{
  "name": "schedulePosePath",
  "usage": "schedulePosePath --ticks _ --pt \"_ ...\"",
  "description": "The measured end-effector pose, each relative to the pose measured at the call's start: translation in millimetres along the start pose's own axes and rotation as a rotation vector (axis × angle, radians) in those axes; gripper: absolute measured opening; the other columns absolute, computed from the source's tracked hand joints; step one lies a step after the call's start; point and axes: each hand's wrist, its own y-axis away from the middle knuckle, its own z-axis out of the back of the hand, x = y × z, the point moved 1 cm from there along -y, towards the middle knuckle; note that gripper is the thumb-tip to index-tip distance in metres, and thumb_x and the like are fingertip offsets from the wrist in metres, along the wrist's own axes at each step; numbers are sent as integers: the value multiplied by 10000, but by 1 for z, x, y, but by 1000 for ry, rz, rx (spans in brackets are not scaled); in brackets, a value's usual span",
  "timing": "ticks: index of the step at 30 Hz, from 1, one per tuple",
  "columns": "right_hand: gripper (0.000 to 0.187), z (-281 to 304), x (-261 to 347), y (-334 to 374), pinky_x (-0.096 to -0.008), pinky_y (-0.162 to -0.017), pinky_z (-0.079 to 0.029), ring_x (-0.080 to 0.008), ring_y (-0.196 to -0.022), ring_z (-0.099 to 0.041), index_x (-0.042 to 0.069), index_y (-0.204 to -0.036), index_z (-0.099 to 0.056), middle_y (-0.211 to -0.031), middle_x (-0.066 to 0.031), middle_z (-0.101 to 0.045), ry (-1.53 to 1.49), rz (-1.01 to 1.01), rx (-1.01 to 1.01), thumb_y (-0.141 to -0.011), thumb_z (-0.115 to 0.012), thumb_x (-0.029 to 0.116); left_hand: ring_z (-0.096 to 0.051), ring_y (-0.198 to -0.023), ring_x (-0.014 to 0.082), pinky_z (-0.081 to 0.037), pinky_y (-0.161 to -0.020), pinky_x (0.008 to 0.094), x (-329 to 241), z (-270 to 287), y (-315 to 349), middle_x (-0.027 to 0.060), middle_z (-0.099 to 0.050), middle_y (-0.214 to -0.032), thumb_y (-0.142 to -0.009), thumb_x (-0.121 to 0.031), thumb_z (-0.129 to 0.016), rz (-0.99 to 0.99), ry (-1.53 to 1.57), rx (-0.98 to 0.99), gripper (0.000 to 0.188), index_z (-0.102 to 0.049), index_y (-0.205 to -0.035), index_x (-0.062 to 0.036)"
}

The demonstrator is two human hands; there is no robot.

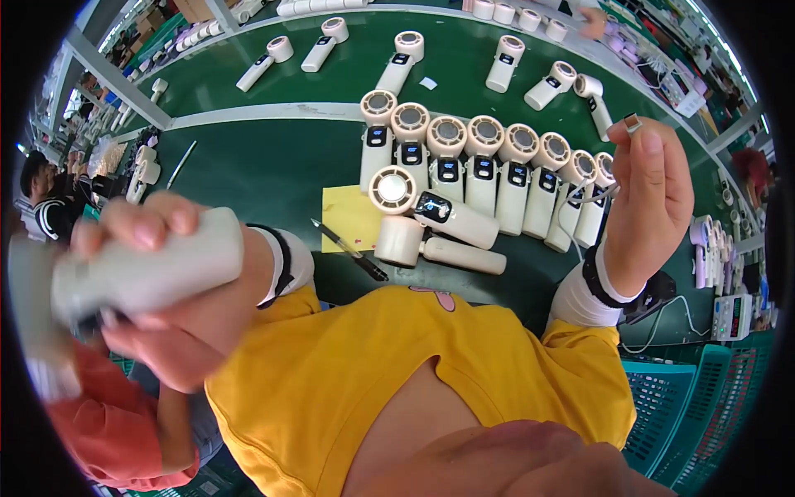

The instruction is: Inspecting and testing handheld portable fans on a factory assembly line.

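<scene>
left grip [195, 327]: out on the left, super blurry, fingers [149, 225] curled over the top and thumb tucked underneath, definitely closed up
left arm [300, 261]: bent, forearm pointing off to the left
right grip [650, 186]: sits higher than the other one, way sharper, thumb and fingertips in a neat pinch
right arm [580, 306]: bent too, forearm angled up and outward

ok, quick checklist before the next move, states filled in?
1. Left hand gripping the handheld fan: ok.
2. Right hand pinching the metal-tipped connector: ok.
3. Connector apart from the held fan: ok.
4. Held fan's socket visible: cannot tell, motion blur.
5. White cable clear of the fan row: not ok, crosses its right end.
</scene>
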Motion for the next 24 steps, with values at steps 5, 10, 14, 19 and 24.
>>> schedulePosePath --ticks 5,10,14,19,24 --pt "220 6 -8 1 -140 -520 -270 -33 -581 -372 -27 -908 -557 -780 -53 -551 72 -22 -144 -857 -500 179 -463 -847 218 -391 -679 352 31 -4 14 82 -454 -1033 -737 -241 -546 235 394 -84 370 -414 -1046 -87" --pt "268 25 7 -7 -180 -481 -223 -43 -541 -314 -70 -879 -545 -663 -36 -483 67 76 -335 -865 -468 186 -545 -685 172 -438 -641 278 148 40 -3 71 -554 -826 -691 -57 -597 853 -364 -59 344 -518 -1023 -11" --pt "241 61 13 -5 -175 -480 -266 -55 -519 -342 -68 -870 -534 -759 -95 -556 -37 154 -329 -867 -446 156 -571 -746 180 -443 -624 267 283 105 58 126 -567 -893 -664 -51 -587 1221 -209 329 424 -454 -1046 75" --pt "280 67 18 -2 -196 -448 -206 -58 -481 -264 -71 -853 -514 -630 -63 -464 45 267 -434 -876 -408 187 -580 -742 217 -450 -624 283 342 104 114 201 -568 -891 -643 -113 -601 1171 -787 730 527 -423 -1093 95" --pt "278 68 20 -3 -213 -477 -168 -60 -492 -227 -49 -834 -524 -551 -7 -308 -58 247 -278 -878 -410 201 -576 -723 221 -450 -610 317 368 117 125 169 -585 -849 -675 -123 -588 1218 -780 780 459 -457 -1070 70"
